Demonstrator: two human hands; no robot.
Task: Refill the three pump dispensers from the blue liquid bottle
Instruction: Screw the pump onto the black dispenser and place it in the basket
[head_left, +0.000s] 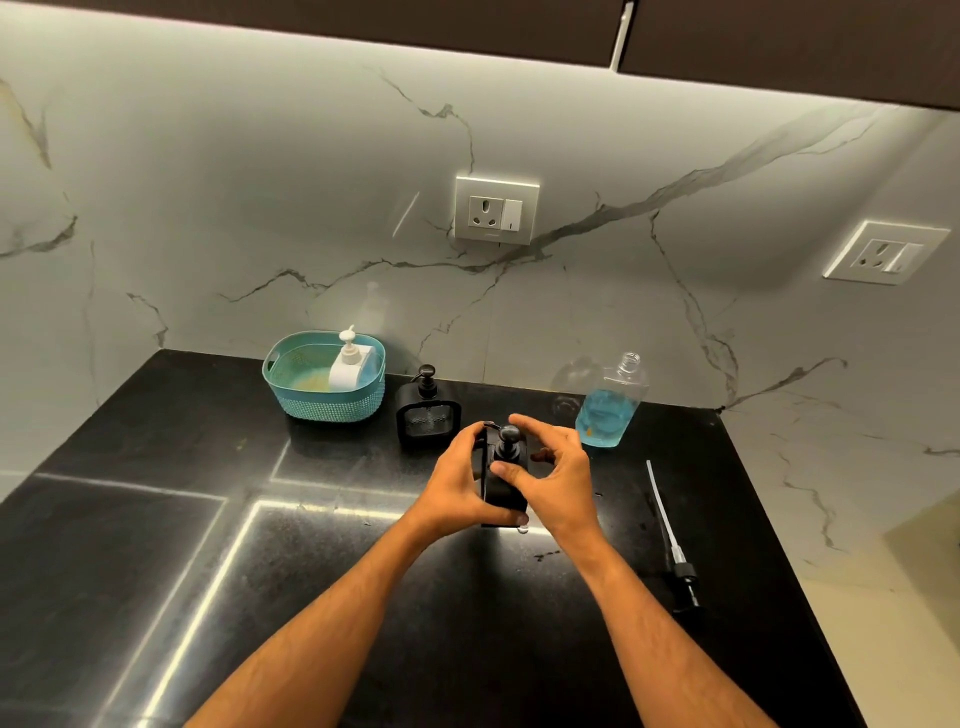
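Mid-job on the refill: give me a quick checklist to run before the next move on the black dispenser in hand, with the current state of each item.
1. Held black dispenser steadied by left hand: ok.
2. Right hand fingers at its pump head: ok.
3. Pump head off for filling: not ok, it sits on top.
4. Blue liquid bottle uncapped, upright, liquid left: ok.
5. Fill level in held dispenser: cannot tell.
6. Loose pump with tube lying apart from the hands on the counter: ok.

Single head-worn wide-angle view, looking forward and down, close over the black tabletop (156, 545), marble wall (260, 182) beyond
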